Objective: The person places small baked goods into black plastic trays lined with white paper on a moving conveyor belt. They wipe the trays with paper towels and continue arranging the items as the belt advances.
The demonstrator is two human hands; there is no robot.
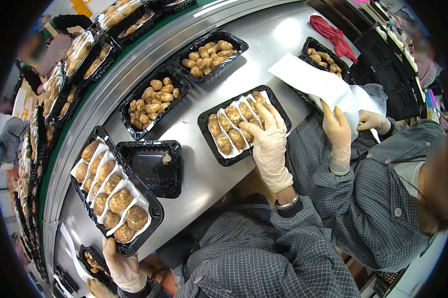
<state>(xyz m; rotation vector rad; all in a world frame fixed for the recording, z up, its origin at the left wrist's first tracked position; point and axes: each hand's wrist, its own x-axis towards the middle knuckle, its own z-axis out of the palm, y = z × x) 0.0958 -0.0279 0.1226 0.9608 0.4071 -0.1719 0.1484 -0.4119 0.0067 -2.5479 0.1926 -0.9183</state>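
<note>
My left hand [123, 266], in a pale glove, grips the near end of a black plastic tray [155, 219] at the lower left. Rows of brown mushroom-like tubers [120, 200], parted by folded white paper, fill this tray. My right hand [270, 145], gloved too, rests with spread fingers over a second black tray [227, 162] of tubers in paper folds. Whether its fingertips hold a tuber cannot be told. Between the two lies a black tray [153, 171] with a small pale scrap in it.
Two black trays [121, 108] [242, 44] of loose tubers stand farther back on the metal table [205, 186]. At right, a co-worker's gloved hands [335, 130] hold white paper [313, 76]. A red cloth [332, 33] lies beyond. Filled trays [77, 56] line a green conveyor [86, 93].
</note>
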